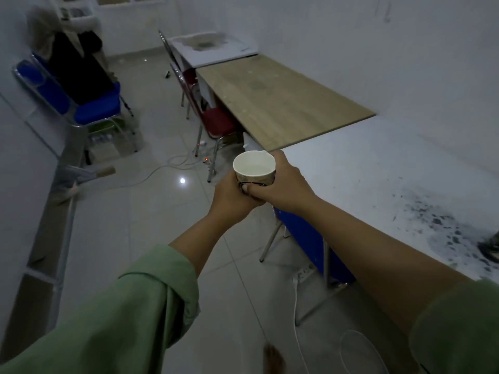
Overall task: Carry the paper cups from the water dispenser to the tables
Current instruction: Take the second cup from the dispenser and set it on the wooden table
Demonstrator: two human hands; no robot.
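Observation:
A white paper cup [254,166] with a dark printed band holds water and stays upright in mid-air, just left of the corner of the white table [378,168]. My left hand [231,198] wraps it from below and the left. My right hand [284,182] wraps it from the right, its thumb pressed on the cup's front. Both arms stretch forward in rolled-up green sleeves. A wooden-topped table [280,103] lies beyond the white one, along the right wall.
Red chairs [216,122] stand tucked at the wooden table's left side. A blue chair [89,103] piled with dark clothes stands at the left wall. Cables [172,163] and a power strip lie on the tiled floor. The white table bears dark stains [442,228].

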